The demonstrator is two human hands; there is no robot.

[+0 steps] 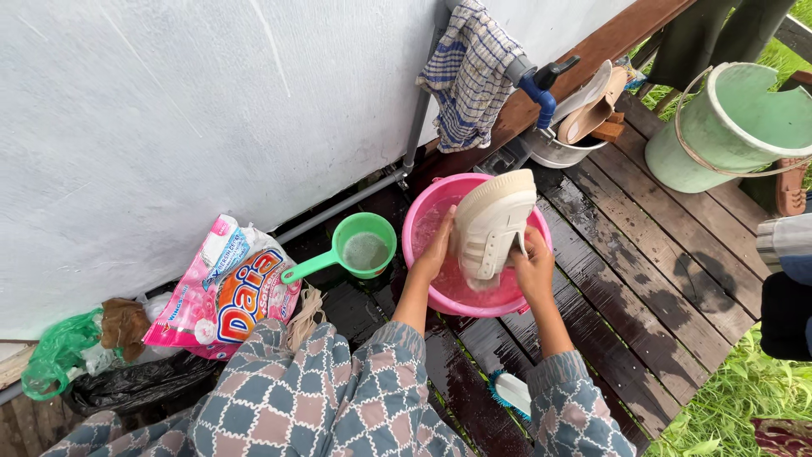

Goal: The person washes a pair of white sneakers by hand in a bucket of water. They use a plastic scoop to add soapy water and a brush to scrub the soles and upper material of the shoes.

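Observation:
A white shoe is held sole-up over a pink basin of water. My left hand grips the shoe's left side and my right hand grips its right side, both just above the water. A blue-bristled scrub brush lies on the wet planks below my right forearm. My patterned sleeves and knees fill the bottom of the view.
A green dipper with soapy water sits left of the basin beside a pink detergent bag. A blue tap, a striped cloth, a metal bowl with sandals and a green bucket stand beyond. Grass borders the deck on the right.

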